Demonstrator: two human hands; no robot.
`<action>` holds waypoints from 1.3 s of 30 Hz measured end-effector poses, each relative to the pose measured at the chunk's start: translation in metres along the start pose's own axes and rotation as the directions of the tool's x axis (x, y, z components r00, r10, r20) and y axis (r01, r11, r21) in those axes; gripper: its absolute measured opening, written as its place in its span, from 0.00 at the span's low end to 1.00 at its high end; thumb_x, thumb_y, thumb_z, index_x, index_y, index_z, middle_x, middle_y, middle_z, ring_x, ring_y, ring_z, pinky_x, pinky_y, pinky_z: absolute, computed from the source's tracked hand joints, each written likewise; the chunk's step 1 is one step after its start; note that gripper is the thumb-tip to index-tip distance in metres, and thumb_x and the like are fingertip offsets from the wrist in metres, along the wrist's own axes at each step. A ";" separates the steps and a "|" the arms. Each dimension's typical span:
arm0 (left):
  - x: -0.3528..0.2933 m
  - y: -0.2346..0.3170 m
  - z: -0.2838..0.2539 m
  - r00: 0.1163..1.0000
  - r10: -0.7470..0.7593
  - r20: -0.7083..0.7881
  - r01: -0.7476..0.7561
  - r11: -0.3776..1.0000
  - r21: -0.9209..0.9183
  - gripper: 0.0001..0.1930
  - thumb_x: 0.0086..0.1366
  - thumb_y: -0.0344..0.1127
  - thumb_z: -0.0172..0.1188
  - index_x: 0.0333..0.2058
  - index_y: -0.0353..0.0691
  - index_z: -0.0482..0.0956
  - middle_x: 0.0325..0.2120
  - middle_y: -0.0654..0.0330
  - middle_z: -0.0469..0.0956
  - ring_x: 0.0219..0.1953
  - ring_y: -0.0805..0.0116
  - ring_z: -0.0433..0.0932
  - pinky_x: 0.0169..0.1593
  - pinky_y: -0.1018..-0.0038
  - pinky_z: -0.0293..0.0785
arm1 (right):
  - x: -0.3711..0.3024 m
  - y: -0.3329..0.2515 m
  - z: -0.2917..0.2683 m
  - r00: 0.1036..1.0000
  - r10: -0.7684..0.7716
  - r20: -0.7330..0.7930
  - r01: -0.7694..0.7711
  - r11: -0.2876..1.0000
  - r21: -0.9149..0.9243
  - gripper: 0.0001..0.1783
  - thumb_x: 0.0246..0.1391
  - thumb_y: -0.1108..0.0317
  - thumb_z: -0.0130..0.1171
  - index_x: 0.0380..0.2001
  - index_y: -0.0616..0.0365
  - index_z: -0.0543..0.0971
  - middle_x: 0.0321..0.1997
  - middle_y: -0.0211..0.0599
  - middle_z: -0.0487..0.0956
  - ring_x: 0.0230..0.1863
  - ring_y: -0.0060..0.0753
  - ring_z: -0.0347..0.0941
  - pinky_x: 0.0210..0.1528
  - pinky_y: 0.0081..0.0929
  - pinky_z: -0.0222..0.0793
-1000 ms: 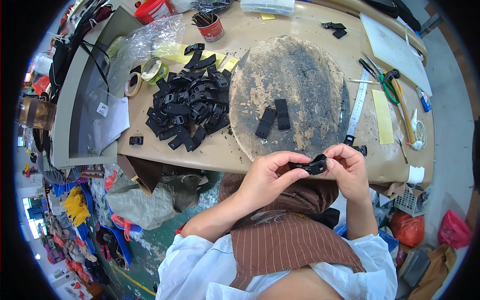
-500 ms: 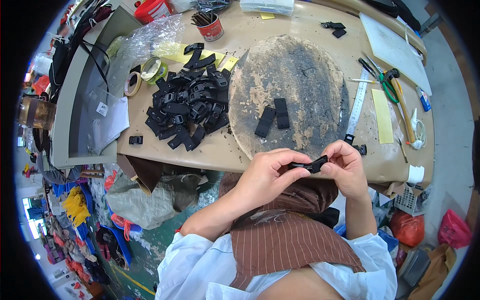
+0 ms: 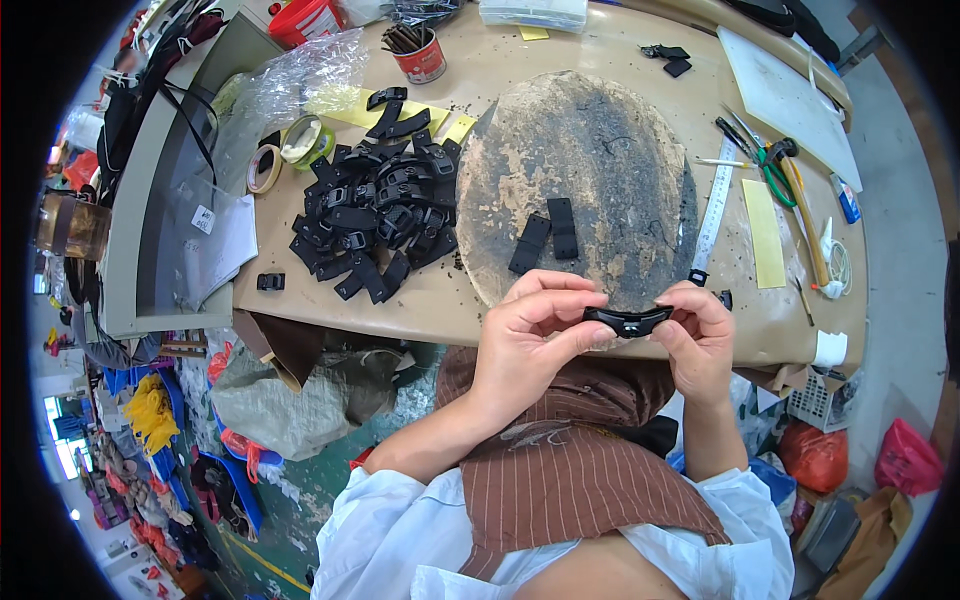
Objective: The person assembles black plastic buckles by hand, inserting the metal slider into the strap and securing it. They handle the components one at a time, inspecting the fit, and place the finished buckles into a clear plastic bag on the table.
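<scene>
Both hands hold one small black plastic buckle piece (image 3: 628,321) over the near edge of the workbench. My left hand (image 3: 530,345) pinches its left end between thumb and fingers. My right hand (image 3: 697,340) pinches its right end. The piece lies level between them, just in front of a round worn wooden board (image 3: 590,150). Two short black strap pieces (image 3: 547,236) lie on that board. A heap of black buckles and straps (image 3: 375,215) sits on the bench to the left.
On the beige workbench (image 3: 420,300): a steel ruler (image 3: 712,215), green-handled scissors and tools (image 3: 770,165) at right, a yellow strip (image 3: 764,218), tape rolls (image 3: 290,150), a red tin of sticks (image 3: 420,55), a clear plastic bag (image 3: 300,80). Bags and clutter lie on the floor at left.
The buckle piece has been turned from a bunched, tilted hold into a level one, and both hands have shifted slightly around it. Nothing on the bench moved.
</scene>
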State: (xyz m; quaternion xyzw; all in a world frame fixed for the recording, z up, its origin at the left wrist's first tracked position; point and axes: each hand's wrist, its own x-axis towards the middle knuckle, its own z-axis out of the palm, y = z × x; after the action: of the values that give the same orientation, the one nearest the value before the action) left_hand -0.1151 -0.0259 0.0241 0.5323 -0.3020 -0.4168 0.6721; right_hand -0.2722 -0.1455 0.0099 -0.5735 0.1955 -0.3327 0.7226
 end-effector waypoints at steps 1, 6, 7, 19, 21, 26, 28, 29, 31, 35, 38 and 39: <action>0.000 0.000 0.001 1.000 0.006 -0.028 -0.007 0.999 -0.033 0.11 0.53 0.21 0.64 0.37 0.32 0.80 0.44 0.57 0.69 0.40 0.74 0.76 0.44 0.79 0.75 | 0.001 -0.002 0.002 1.000 -0.015 0.008 0.015 1.000 -0.019 0.10 0.50 0.78 0.61 0.37 0.64 0.74 0.33 0.30 0.71 0.34 0.16 0.67 0.38 0.14 0.63; 0.003 -0.001 0.000 1.000 -0.026 0.000 0.026 0.996 -0.080 0.09 0.54 0.22 0.64 0.36 0.30 0.79 0.42 0.57 0.71 0.39 0.74 0.76 0.44 0.79 0.75 | 0.004 -0.009 0.002 0.996 -0.008 0.087 0.013 0.998 -0.057 0.08 0.53 0.76 0.59 0.36 0.65 0.74 0.34 0.30 0.70 0.33 0.16 0.65 0.37 0.14 0.61; 0.004 0.000 -0.001 0.999 -0.032 0.014 0.033 0.997 -0.076 0.09 0.54 0.22 0.63 0.36 0.30 0.79 0.42 0.57 0.72 0.39 0.74 0.76 0.44 0.79 0.75 | 0.005 -0.010 0.000 0.993 0.005 0.116 0.002 0.998 -0.058 0.07 0.53 0.75 0.58 0.36 0.65 0.74 0.34 0.30 0.70 0.33 0.16 0.64 0.37 0.14 0.61; 0.006 0.002 -0.016 0.978 -0.014 0.210 0.031 0.996 -0.080 0.08 0.55 0.23 0.63 0.35 0.31 0.78 0.42 0.56 0.75 0.38 0.77 0.76 0.42 0.82 0.73 | 0.014 -0.017 0.000 0.971 0.054 0.231 -0.053 0.999 -0.010 0.07 0.56 0.74 0.55 0.36 0.66 0.72 0.40 0.36 0.69 0.41 0.20 0.65 0.46 0.19 0.61; 0.006 -0.001 -0.009 0.987 -0.103 0.124 0.123 0.978 -0.166 0.09 0.55 0.24 0.63 0.36 0.32 0.78 0.40 0.58 0.76 0.37 0.78 0.76 0.40 0.83 0.72 | 0.014 -0.015 0.002 0.978 0.030 0.206 -0.028 1.000 -0.014 0.08 0.56 0.74 0.56 0.36 0.66 0.72 0.39 0.35 0.70 0.41 0.20 0.66 0.45 0.19 0.62; 0.011 -0.013 -0.013 0.901 -0.375 0.219 0.434 0.752 -0.497 0.08 0.57 0.27 0.63 0.37 0.34 0.78 0.35 0.61 0.78 0.33 0.81 0.74 0.37 0.85 0.71 | 0.008 -0.010 0.010 0.988 0.122 0.098 -0.130 0.988 0.079 0.09 0.56 0.71 0.57 0.37 0.64 0.71 0.36 0.32 0.73 0.35 0.18 0.71 0.39 0.16 0.68; 0.011 -0.014 -0.008 0.931 -0.314 0.185 0.363 0.757 -0.544 0.07 0.58 0.28 0.63 0.36 0.35 0.78 0.33 0.62 0.78 0.32 0.82 0.73 0.37 0.85 0.70 | 0.008 -0.005 0.010 0.982 0.167 0.085 -0.177 0.975 0.137 0.09 0.57 0.70 0.57 0.38 0.63 0.71 0.34 0.31 0.74 0.32 0.18 0.72 0.37 0.16 0.69; 0.010 -0.015 -0.005 0.954 -0.264 0.143 0.300 0.788 -0.537 0.07 0.59 0.28 0.62 0.37 0.35 0.77 0.34 0.62 0.78 0.33 0.82 0.73 0.38 0.85 0.69 | 0.008 -0.002 0.009 0.979 0.189 0.078 -0.200 0.966 0.165 0.10 0.57 0.69 0.57 0.38 0.62 0.71 0.34 0.31 0.75 0.31 0.17 0.72 0.35 0.15 0.70; 0.008 -0.018 0.000 0.986 -0.157 0.061 0.166 0.841 -0.515 0.08 0.60 0.28 0.61 0.37 0.35 0.76 0.35 0.61 0.78 0.33 0.82 0.73 0.40 0.84 0.69 | 0.010 0.003 0.006 0.965 0.245 0.094 -0.261 0.931 0.255 0.10 0.57 0.69 0.57 0.38 0.62 0.71 0.33 0.30 0.76 0.31 0.18 0.72 0.35 0.16 0.70; 0.013 -0.009 -0.013 0.934 -0.240 0.263 0.339 0.827 -0.449 0.12 0.61 0.27 0.59 0.44 0.34 0.74 0.39 0.59 0.78 0.39 0.80 0.74 0.43 0.83 0.70 | 0.012 0.001 0.003 0.934 0.318 0.162 -0.355 0.871 0.339 0.10 0.57 0.69 0.57 0.39 0.62 0.72 0.33 0.30 0.76 0.31 0.18 0.73 0.36 0.16 0.71; 0.013 0.005 -0.014 0.918 -0.286 0.275 0.375 0.852 -0.367 0.15 0.61 0.26 0.57 0.47 0.33 0.72 0.42 0.58 0.78 0.42 0.78 0.75 0.46 0.82 0.70 | 0.015 -0.007 0.006 0.916 0.365 0.168 -0.394 0.899 0.192 0.11 0.57 0.69 0.57 0.40 0.63 0.73 0.34 0.32 0.77 0.33 0.20 0.74 0.38 0.17 0.72; 0.011 0.003 -0.015 0.923 -0.278 0.266 0.362 0.863 -0.353 0.15 0.61 0.25 0.57 0.48 0.33 0.71 0.42 0.57 0.78 0.43 0.77 0.75 0.47 0.81 0.71 | 0.015 -0.007 0.006 0.920 0.346 0.182 -0.379 0.905 0.195 0.11 0.57 0.69 0.57 0.40 0.63 0.73 0.35 0.33 0.77 0.33 0.21 0.75 0.38 0.18 0.72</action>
State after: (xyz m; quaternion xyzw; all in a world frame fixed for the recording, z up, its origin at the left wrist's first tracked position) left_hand -0.0963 -0.0289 0.0232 0.3824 -0.1865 -0.6281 0.6515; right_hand -0.2593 -0.1528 0.0196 -0.4632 0.2075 -0.1704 0.8446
